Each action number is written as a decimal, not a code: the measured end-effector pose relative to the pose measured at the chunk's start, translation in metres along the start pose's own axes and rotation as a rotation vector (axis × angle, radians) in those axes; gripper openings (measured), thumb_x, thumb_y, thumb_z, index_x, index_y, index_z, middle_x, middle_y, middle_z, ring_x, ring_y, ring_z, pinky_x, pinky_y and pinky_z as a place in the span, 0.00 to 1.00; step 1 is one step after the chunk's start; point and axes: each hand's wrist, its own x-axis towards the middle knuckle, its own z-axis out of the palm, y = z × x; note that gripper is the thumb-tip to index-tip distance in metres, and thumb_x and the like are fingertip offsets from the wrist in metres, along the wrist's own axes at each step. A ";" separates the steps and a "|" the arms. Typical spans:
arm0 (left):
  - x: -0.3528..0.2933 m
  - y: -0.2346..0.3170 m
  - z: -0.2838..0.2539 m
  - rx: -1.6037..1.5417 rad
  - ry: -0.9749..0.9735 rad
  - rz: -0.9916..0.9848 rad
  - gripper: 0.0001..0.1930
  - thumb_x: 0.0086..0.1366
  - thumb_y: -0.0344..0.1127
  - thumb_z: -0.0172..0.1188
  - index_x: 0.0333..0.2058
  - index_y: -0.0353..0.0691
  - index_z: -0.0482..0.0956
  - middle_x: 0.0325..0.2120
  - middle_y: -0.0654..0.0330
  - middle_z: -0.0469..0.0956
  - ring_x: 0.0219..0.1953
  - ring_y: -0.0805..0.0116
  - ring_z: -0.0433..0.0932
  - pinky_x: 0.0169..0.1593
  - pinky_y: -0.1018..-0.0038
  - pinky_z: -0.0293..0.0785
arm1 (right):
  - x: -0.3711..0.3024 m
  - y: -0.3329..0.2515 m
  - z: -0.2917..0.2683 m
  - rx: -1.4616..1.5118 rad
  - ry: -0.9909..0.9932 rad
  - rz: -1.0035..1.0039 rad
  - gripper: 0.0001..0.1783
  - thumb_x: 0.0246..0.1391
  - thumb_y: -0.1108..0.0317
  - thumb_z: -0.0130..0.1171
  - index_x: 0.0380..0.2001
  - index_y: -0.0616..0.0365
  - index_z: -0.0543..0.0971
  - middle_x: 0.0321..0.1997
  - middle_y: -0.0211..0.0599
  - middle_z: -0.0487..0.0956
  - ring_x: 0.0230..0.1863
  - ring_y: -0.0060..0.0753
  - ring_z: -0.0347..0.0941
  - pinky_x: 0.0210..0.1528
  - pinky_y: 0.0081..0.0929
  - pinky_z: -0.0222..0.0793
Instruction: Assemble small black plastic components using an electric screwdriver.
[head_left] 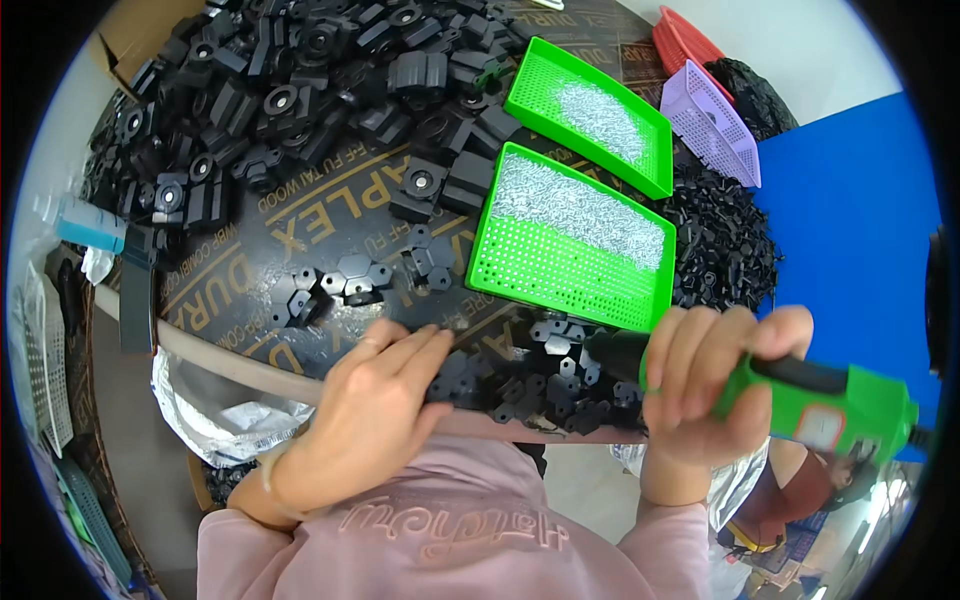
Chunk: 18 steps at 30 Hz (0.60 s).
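Note:
My right hand (pixel 700 395) is wrapped round a green electric screwdriver (pixel 868 408), whose dark front end points left over the table's near edge. Below that end, small black plastic brackets (pixel 560 390) with several flat tabs lie in a loose group. My left hand (pixel 375 395) is palm down beside this group, fingers stretched forward and thumb apart, with its fingertips close to the tabletop. Whether anything lies under its fingers is hidden. Just beyond it sit more black brackets (pixel 352 272), one cluster of them at the left and another (pixel 428 258) further right.
Two green perforated trays (pixel 560 285) (pixel 600 120) hold many small silvery screws. A large heap of black plastic housings (pixel 300 100) covers the far left. Small black pieces (pixel 725 235) are piled right of the trays, near a purple basket (pixel 710 125), a red basket (pixel 690 45) and a blue panel (pixel 860 240).

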 end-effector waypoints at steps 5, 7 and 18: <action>0.002 -0.011 -0.029 0.007 0.009 0.042 0.24 0.43 0.24 0.65 0.44 0.29 0.77 0.41 0.49 0.78 0.38 0.52 0.74 0.42 0.65 0.73 | 0.010 0.033 -0.027 -0.141 0.097 -0.070 0.13 0.60 0.61 0.53 0.43 0.54 0.65 0.17 0.25 0.63 0.14 0.21 0.57 0.21 0.25 0.56; 0.023 -0.015 -0.034 0.297 0.205 0.139 0.21 0.46 0.23 0.58 0.43 0.32 0.78 0.43 0.54 0.77 0.39 0.55 0.72 0.42 0.64 0.72 | 0.012 0.041 -0.030 -0.180 0.144 -0.050 0.13 0.59 0.62 0.54 0.42 0.55 0.65 0.16 0.26 0.63 0.13 0.22 0.57 0.22 0.25 0.57; 0.051 -0.019 -0.012 0.416 0.153 0.177 0.22 0.41 0.26 0.66 0.41 0.37 0.79 0.36 0.59 0.75 0.44 0.58 0.70 0.46 0.65 0.64 | 0.012 0.064 -0.029 -0.202 0.144 -0.015 0.16 0.58 0.64 0.56 0.41 0.57 0.62 0.13 0.30 0.63 0.11 0.23 0.57 0.19 0.26 0.60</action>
